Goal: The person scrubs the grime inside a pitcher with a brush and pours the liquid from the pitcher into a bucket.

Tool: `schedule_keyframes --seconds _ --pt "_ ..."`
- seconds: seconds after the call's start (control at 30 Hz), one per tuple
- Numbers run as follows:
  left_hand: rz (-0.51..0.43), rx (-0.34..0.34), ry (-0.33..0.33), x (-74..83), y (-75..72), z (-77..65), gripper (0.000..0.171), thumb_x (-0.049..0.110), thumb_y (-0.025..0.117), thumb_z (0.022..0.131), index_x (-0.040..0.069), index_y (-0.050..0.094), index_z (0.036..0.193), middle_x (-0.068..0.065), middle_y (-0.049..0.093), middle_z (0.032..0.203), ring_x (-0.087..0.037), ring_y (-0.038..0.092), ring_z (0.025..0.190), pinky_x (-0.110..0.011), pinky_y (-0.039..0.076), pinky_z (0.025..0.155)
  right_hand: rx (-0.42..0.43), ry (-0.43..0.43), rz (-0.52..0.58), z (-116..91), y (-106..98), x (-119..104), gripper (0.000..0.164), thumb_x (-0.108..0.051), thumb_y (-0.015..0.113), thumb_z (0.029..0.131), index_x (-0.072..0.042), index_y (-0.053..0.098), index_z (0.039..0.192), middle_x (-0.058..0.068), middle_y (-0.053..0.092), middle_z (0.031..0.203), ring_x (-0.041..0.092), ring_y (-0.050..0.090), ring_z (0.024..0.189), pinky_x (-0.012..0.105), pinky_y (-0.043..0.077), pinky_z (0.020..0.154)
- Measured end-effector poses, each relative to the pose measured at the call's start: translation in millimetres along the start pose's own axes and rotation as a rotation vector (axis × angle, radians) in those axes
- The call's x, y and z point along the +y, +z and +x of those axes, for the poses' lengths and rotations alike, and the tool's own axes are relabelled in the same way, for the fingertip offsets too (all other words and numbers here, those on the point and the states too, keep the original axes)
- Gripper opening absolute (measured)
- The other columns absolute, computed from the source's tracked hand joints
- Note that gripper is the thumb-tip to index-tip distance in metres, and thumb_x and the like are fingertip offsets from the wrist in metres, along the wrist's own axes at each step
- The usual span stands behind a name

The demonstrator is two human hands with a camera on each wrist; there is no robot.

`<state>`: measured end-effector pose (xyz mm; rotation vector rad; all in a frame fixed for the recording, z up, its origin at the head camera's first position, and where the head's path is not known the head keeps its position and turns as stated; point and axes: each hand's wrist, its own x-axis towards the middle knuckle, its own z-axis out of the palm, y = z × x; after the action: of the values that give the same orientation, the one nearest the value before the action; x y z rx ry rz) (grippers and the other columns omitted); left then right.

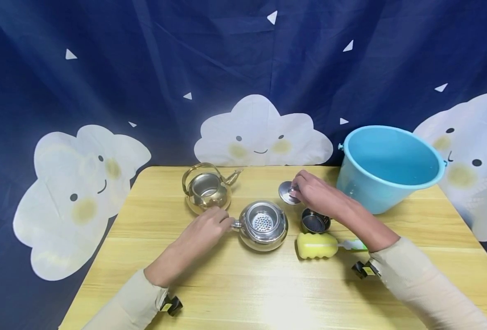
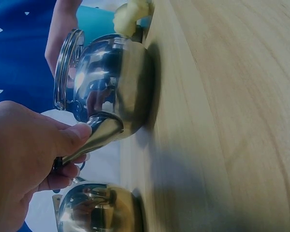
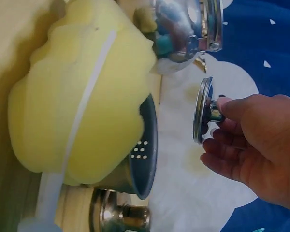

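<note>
My left hand [image 1: 206, 228] pinches the spout [image 2: 100, 135] of a silver teapot [image 1: 264, 240] between thumb and fingers. The teapot stands upright on the table with its top uncovered, and a perforated strainer [image 1: 263, 223] shows inside. To its right, my right hand [image 1: 314, 195] holds a round silver lid [image 3: 202, 111] by its knob. The lid is tilted and raised above the tabletop. Behind the left hand stands a gold kettle [image 1: 210, 200], also uncovered, with an arched handle.
A dark perforated strainer cup [image 1: 315, 222] sits below the right hand. Nearer lies a yellow sponge brush [image 1: 317, 246]. Another metal lid [image 3: 108, 212] shows beside the cup in the right wrist view. A blue bucket [image 1: 361, 185] stands at the back right of the wooden table [image 1: 235, 293].
</note>
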<state>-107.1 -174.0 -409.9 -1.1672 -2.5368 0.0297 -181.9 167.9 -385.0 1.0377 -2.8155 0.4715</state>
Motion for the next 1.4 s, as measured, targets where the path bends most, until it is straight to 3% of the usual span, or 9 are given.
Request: schedule_keyframes --seconds 0.5,0.9,1.4 --pt "-0.01 0.007 0.01 -0.9 1.1 -1.0 0.017 0.011 0.077 0.091 0.008 0.076 0.108 -0.004 0.072 0.097 -0.014 0.066 0.091 -0.026 0.06 0.087 -0.076 0.058 -0.024 0.2 18.1 12.5 0.023 -0.017 0.066 0.102 0.005 0.068 0.11 0.012 0.063 0.101 0.02 0.06 0.085 0.034 0.057 0.074" --pt "-0.007 0.011 0.015 -0.5 0.1 -1.2 0.018 0.009 0.076 0.091 0.007 0.075 0.109 -0.005 0.073 0.098 -0.015 0.067 0.092 -0.026 0.06 0.088 -0.18 0.14 -0.009 1.7 28.7 14.8 0.024 -0.021 0.062 0.104 0.002 0.067 0.111 0.01 0.062 0.103 0.019 0.06 0.087 0.035 0.057 0.078" --pt "0.007 0.027 0.016 -0.9 2.3 -2.6 0.018 0.012 0.078 0.09 0.008 0.075 0.108 -0.004 0.072 0.097 -0.014 0.066 0.091 -0.026 0.06 0.087 -0.209 0.138 -0.027 0.7 36.3 17.3 0.021 -0.02 0.062 0.104 0.0 0.068 0.108 0.009 0.06 0.1 0.018 0.057 0.083 0.034 0.056 0.077"
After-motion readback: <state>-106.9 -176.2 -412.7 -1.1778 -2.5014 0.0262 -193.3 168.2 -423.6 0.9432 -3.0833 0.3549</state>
